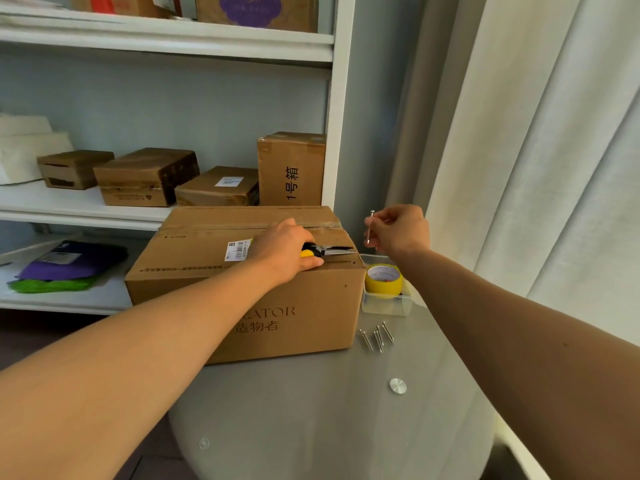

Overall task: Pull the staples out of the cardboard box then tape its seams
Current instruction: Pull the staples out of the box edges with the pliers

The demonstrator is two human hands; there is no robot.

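Note:
A closed cardboard box [249, 299] sits on a round glass table [346, 410], with old tape along its top seam. On the box's top, near its right edge, my left hand [284, 249] grips yellow-handled needle-nose pliers [329, 251] whose jaws point right. To the right of the box and above the table, my right hand [398, 230] pinches a long metal nail [370, 226] held upright. Several pulled nails [377, 336] lie on the glass by the box's right front corner. A yellow tape roll [383, 280] stands in a clear plastic tray [386, 306].
A white shelf unit [166, 216] stands behind the box, carrying several smaller cardboard boxes [291, 168] and a purple bag [69, 261]. White curtains [536, 150] hang at the right. The glass table's near part shows metal fixing discs [397, 386].

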